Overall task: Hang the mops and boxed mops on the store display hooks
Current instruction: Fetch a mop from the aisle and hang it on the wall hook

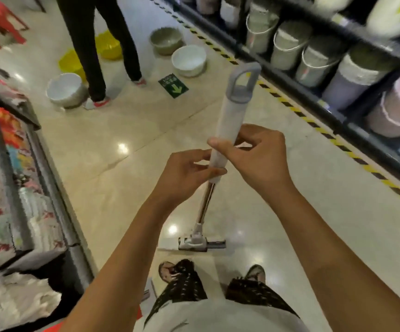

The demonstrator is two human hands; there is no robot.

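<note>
Head view has us holding one mop [226, 137] upright in the aisle. Our left hand [182, 176] pinches the bottom of its white grip and our right hand [258, 156] curls round the grip just above. The mop head [201, 243] seems to rest on the glossy floor [122, 121] near our feet.

No display hook is in sight, so we would have to turn and lift. We judge the long pole could then swing its grey loop [242, 82] into the stacked buckets [287, 47] on the shelf [290, 83] to our right. The mop head could also skid on the polished tile.

Ahead, another person [81, 32] stands among basins [188, 60] on the floor, narrowing the way. Patterned rugs [2, 188] lie to our left.
</note>
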